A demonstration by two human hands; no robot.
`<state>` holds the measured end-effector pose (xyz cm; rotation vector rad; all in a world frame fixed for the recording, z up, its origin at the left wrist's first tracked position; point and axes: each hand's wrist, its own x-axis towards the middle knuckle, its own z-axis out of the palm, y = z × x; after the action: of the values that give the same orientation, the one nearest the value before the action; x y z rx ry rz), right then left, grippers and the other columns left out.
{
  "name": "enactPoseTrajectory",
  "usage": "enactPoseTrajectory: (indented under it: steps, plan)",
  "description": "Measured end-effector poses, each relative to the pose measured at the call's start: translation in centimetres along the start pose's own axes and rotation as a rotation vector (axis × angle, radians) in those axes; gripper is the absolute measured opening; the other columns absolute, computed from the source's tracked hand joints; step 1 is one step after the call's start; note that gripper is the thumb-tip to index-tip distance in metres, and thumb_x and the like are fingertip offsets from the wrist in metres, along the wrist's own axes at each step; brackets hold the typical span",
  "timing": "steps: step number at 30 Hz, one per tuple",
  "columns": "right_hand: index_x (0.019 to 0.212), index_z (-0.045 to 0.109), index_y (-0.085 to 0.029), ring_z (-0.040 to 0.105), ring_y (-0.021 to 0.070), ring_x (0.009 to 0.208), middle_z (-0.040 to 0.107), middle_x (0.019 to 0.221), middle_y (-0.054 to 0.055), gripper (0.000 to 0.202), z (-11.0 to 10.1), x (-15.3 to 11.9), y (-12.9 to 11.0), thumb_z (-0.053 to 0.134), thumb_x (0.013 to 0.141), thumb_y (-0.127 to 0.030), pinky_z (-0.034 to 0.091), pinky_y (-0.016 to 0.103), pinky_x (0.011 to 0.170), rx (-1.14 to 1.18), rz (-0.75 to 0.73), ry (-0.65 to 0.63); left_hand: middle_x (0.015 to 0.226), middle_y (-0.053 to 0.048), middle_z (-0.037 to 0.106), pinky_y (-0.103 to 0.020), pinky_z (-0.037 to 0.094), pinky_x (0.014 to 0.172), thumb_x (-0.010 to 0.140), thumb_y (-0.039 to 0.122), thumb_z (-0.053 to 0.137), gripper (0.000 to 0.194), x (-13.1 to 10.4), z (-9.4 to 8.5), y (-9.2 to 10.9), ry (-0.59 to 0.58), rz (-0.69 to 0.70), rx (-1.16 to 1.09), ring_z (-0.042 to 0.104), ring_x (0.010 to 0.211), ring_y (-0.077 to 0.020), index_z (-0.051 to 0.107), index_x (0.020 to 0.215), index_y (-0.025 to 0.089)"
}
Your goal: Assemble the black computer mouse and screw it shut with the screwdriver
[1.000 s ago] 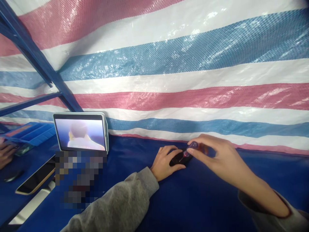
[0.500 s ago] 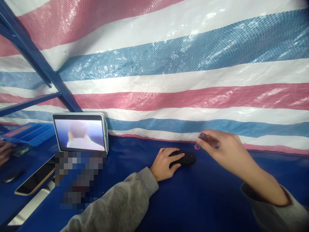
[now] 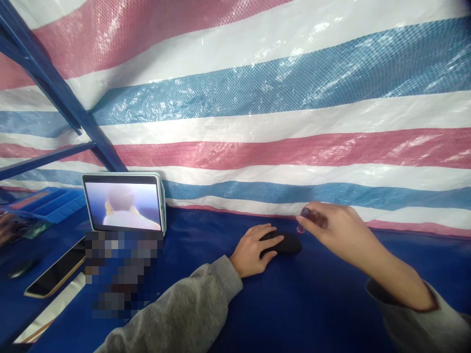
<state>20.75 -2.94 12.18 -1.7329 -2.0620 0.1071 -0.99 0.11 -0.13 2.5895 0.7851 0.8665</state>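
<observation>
My left hand (image 3: 252,251) rests on a black computer mouse (image 3: 292,243), with its fingers around the near end. The far end of the mouse sticks out past the fingertips. Just above and to the right of it, my right hand (image 3: 340,230) pinches a small dark, see-through piece (image 3: 312,216) between thumb and fingers. A pinkish tip hangs below that piece, close over the mouse's far end. Part of the piece is hidden by my fingers, so its kind cannot be made out.
A tablet (image 3: 123,203) in a pale case stands at the left, showing a video. Nearer are a blurred-out patch (image 3: 123,274) and a phone (image 3: 55,269). Another person's hand (image 3: 6,229) is by a blue divided tray (image 3: 55,203). A striped sheet (image 3: 279,147) hangs behind the blue tabletop (image 3: 294,304).
My right hand has shifted very slightly down and left, the small piece still in its fingers. My left hand stays on the mouse. The whole view has moved a little.
</observation>
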Motion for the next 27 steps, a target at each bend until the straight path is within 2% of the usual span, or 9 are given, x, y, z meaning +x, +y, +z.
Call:
enactPoseTrajectory:
  steps: [3,8,12,16,20,22,27]
  plan:
    - [0.067,0.055,-0.023,0.056,0.0160,0.058,0.062,0.061,-0.001,0.017,0.00,-0.09,-0.03,0.053,0.081,-0.034,0.035,0.027,0.056,-0.049,-0.008,-0.021,0.143,-0.007,0.049,-0.047,0.030,0.115,0.091,0.024,0.056,0.041,-0.01,0.07,-0.06,-0.024,0.019,0.015,0.039,0.138,-0.0241,0.056,0.132,0.023]
    - [0.077,0.058,-0.024,0.059,0.0156,0.058,0.064,0.064,-0.002,0.011,0.30,-0.19,0.18,0.048,0.082,-0.026,0.036,0.027,0.058,-0.063,-0.055,-0.037,0.143,-0.007,0.049,-0.048,0.032,0.115,0.092,0.024,0.053,0.040,0.04,0.05,-0.03,-0.022,0.028,0.028,0.040,0.137,-0.0239,0.055,0.132,0.024]
    - [0.085,0.061,-0.024,0.063,0.0190,0.061,0.068,0.065,0.001,0.025,0.73,-0.05,0.64,0.039,0.092,-0.036,0.036,0.028,0.057,-0.146,-0.040,-0.054,0.138,-0.007,0.054,-0.045,0.034,0.114,0.090,0.025,0.056,0.039,0.01,0.04,0.02,0.006,0.039,0.035,0.046,0.133,-0.0226,0.058,0.130,0.023]
    - [0.081,0.058,-0.024,0.061,0.0200,0.057,0.065,0.060,0.001,0.036,0.60,-0.26,0.39,0.032,0.095,-0.044,0.032,0.028,0.052,-0.241,-0.039,-0.080,0.136,-0.007,0.055,-0.046,0.036,0.113,0.091,0.027,0.055,0.037,-0.04,-0.02,0.05,0.019,0.052,0.048,0.048,0.131,-0.0231,0.059,0.128,0.023]
    - [0.092,0.059,-0.023,0.064,0.0176,0.067,0.071,0.083,0.002,0.022,0.13,-0.68,-0.07,0.037,0.090,-0.024,0.037,0.028,0.058,-0.169,-0.126,-0.097,0.137,-0.008,0.055,-0.044,0.037,0.113,0.092,0.026,0.055,0.038,-0.02,-0.11,0.08,0.010,0.037,0.046,0.047,0.132,-0.0230,0.058,0.129,0.022]
    - [0.099,0.059,-0.023,0.065,0.0180,0.072,0.071,0.087,0.002,0.025,0.06,-0.74,-0.11,0.037,0.088,-0.020,0.038,0.028,0.062,-0.139,-0.149,-0.103,0.138,-0.007,0.054,-0.045,0.037,0.113,0.093,0.027,0.054,0.038,0.01,-0.13,0.08,0.008,0.027,0.039,0.046,0.133,-0.0232,0.057,0.130,0.023]
    - [0.090,0.062,-0.023,0.061,0.0183,0.058,0.066,0.063,0.001,0.033,0.45,-0.37,0.40,0.030,0.096,-0.030,0.034,0.028,0.056,-0.188,-0.125,-0.097,0.139,-0.006,0.054,-0.047,0.036,0.113,0.093,0.027,0.053,0.037,0.00,0.02,0.02,0.006,0.031,0.040,0.044,0.134,-0.0227,0.057,0.130,0.024]
